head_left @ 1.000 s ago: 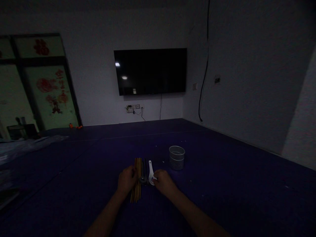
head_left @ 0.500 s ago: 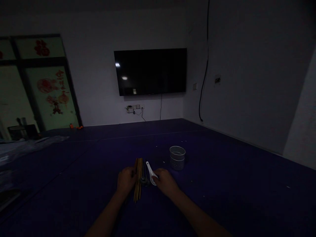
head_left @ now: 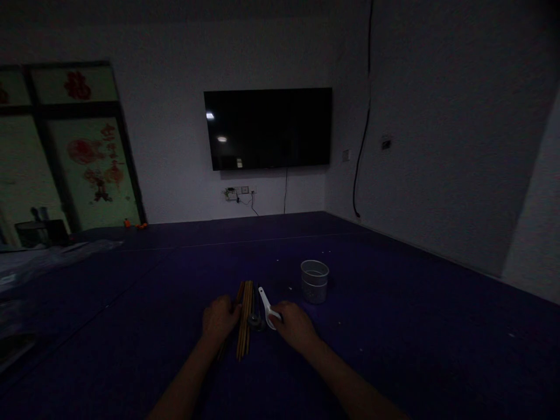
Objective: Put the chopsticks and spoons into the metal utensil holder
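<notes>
On the purple surface, my left hand [head_left: 220,318] is closed around reddish-brown chopsticks [head_left: 240,289], whose tips show above the fingers. Right beside it lies a bundle of several lighter chopsticks [head_left: 245,326], roughly parallel. Metal spoons [head_left: 255,319] with dark, shiny bowls rest against that bundle; their exact number is hard to make out. My right hand [head_left: 296,328] pinches the bowl end of a white soup spoon [head_left: 265,300], its handle pointing away from me. Beyond that hand stands an open, grey cylindrical container [head_left: 314,286], upright.
Small white scraps [head_left: 290,288] dot the purple surface [head_left: 394,326]. Clear plastic sheeting [head_left: 79,252] lies at the left. A television [head_left: 271,128] hangs on the far wall, above sockets and cables. Small orange objects [head_left: 140,226] sit near the door. The room is dim.
My left hand has shifted slightly left, drawing the reddish-brown chopsticks away from the lighter bundle. My right hand stays at the white spoon, nearly still.
</notes>
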`<state>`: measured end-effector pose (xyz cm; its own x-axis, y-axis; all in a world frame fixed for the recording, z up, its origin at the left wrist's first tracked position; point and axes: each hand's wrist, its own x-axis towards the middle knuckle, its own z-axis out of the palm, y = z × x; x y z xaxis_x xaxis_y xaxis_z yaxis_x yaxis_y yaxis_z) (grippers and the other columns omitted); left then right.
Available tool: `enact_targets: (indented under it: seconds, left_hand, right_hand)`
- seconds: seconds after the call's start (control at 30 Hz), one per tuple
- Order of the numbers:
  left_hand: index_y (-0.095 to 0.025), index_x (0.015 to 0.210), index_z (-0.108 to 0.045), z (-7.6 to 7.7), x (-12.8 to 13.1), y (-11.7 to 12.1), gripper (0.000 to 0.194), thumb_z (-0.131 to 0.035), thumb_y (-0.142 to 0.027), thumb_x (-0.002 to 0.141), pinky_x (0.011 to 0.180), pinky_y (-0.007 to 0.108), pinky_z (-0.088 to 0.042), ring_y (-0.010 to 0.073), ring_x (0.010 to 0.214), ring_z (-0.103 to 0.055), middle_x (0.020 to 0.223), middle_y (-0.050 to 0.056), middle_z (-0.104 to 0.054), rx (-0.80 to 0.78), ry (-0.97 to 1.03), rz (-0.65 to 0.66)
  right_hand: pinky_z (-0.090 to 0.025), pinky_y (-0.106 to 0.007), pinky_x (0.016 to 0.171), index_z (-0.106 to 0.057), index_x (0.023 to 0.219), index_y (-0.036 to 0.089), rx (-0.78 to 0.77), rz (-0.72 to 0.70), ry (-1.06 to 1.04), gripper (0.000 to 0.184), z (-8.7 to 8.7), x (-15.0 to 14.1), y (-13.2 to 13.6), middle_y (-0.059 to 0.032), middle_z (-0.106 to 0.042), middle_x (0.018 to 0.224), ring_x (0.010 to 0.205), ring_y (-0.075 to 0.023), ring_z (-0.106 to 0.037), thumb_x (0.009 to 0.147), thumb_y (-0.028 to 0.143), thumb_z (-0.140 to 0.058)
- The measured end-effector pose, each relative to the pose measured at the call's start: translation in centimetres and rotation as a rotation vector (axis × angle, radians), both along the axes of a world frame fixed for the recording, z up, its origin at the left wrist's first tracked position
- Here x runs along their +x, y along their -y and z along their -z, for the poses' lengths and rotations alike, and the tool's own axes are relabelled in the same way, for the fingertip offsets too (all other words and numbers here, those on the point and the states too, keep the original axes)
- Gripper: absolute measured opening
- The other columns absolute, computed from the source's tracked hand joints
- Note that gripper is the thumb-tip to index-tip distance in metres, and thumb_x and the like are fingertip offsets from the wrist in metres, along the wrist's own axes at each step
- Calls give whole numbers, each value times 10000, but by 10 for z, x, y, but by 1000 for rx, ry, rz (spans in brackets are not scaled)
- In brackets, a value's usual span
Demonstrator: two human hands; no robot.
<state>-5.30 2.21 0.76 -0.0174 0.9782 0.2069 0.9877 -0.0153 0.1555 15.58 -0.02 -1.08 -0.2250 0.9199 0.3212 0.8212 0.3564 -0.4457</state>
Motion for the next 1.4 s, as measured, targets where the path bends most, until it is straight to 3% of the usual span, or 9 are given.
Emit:
enact_targets:
  seconds: [0.17, 0.43, 1.1, 1.4]
  left_hand:
    - [-152, 901, -640, 1, -5, -1, 445, -361, -497, 867, 711, 310, -436, 250, 890, -638, 930, 129, -679, -34, -125, 38]
    - [-155, 908, -669, 1, -4, -2, 429, -327, -415, 901, 756, 321, -454, 250, 919, -638, 927, 135, -683, -84, -178, 120]
    - [-159, 843, -678, -8, -1, 2, 355, -368, -328, 885, 732, 286, -447, 223, 865, -655, 913, 122, -697, -117, -102, 83]
    - [-181, 831, -662, -8, -4, 1, 297, -396, -314, 846, 700, 270, -439, 212, 866, -652, 889, 95, -697, -111, -147, 137]
  right_hand:
    - [-385, -256, 846, -674, 1062, 187, 19, -35, -35, 282, 3, 1, -4, -98, -679, 1033, 992, -204, -604, 829, 236, -524]
    - [-379, -274, 909, -670, 1085, 167, 1, -92, -91, 351, 14, -1, -12, -108, -659, 1082, 1045, -207, -576, 772, 111, -520]
    - [-390, -286, 913, -657, 1108, 163, -58, -143, -116, 340, 8, -1, -8, -108, -649, 1097, 1056, -208, -572, 800, 138, -513]
    - [-393, -285, 902, -657, 1103, 161, -42, -148, -97, 336, 9, -1, -8, -115, -645, 1109, 1069, -213, -567, 808, 133, -498]
